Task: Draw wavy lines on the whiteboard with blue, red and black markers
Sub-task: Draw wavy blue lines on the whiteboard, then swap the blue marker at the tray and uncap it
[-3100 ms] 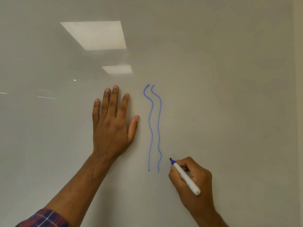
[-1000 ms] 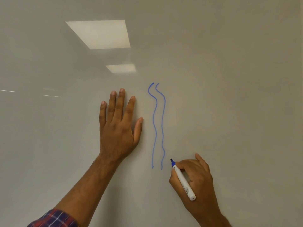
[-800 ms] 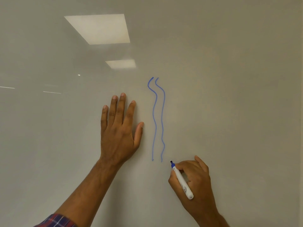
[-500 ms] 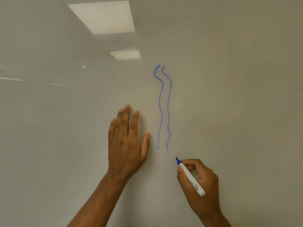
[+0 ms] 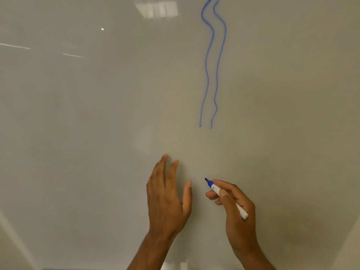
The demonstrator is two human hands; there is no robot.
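The glossy whiteboard [image 5: 78, 133] is filling nearly the whole frame, mirroring a ceiling light [image 5: 156, 8] at top centre and leaving wide bare surface on both sides. Two blue wavy lines [image 5: 206, 75] are running down from the upper edge, right of centre. Well below them, the left grip [image 5: 167, 199] is staying loose, fingers straight, holding nothing; beside it the right grip [image 5: 237, 209] is pinching the blue marker [image 5: 212, 186], tip pointing up-left.
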